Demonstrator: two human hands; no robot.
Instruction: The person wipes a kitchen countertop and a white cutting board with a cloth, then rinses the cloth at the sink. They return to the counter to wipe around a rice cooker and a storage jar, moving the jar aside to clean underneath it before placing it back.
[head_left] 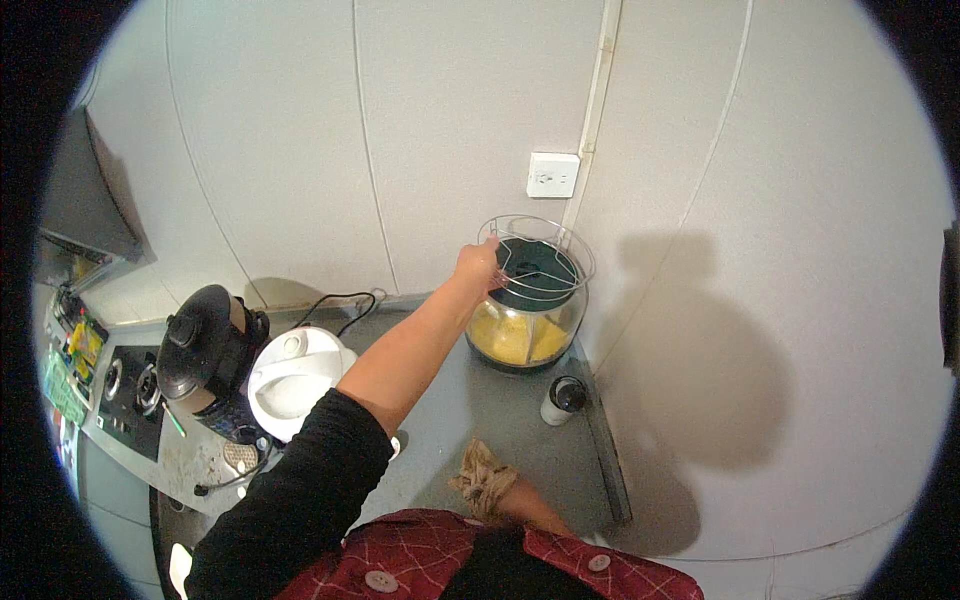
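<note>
My left hand (477, 265) reaches far out over the grey counter (450, 420) and grips the wire rim of a metal basket (540, 255). The basket sits in the top of a round glass jar (525, 320) in the corner by the wall. Inside the basket is a dark green insert, and something yellow fills the jar's bottom. Near my body, my right hand (505, 495) presses a crumpled beige cloth (480, 478) onto the counter; the cloth hides most of the fingers.
A small white cup with a dark top (564, 399) stands just in front of the jar. To the left are a white cooker (292, 380), a black pressure cooker (205, 345) and a gas hob (130, 385). A wall socket (552, 175) is above the jar.
</note>
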